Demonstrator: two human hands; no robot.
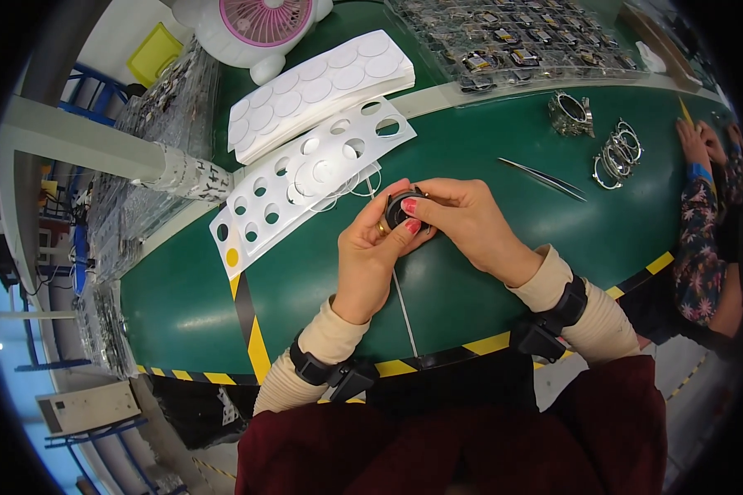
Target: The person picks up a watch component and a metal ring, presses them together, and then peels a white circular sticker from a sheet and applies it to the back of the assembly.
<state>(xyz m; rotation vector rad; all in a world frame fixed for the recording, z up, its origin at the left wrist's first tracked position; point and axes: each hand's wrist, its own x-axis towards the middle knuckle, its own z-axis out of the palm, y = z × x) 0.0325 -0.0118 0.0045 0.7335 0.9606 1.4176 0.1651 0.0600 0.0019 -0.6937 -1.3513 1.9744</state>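
Between my two hands is a small round black watch case, [395,216] held over the green table. My left hand [366,262] grips it from the left, its thumb lying on the face. My right hand [480,229] pinches it from the right, with the thumb pressed on the face as well. Fingers cover much of the case. Just beyond my left hand lies a white sheet with round cut-outs [262,233] and loose clear discs [322,171] on it. To the right of my hands rest metal tweezers [543,178].
Behind the cut-out sheet is a stack of white sheets with round stickers [322,92]. A white and pink fan [266,51] stands far left. Clear trays of watch parts [512,78] fill the back. Silver watch cases [571,115] and rings [616,157] lie right, near another person's arm [695,264].
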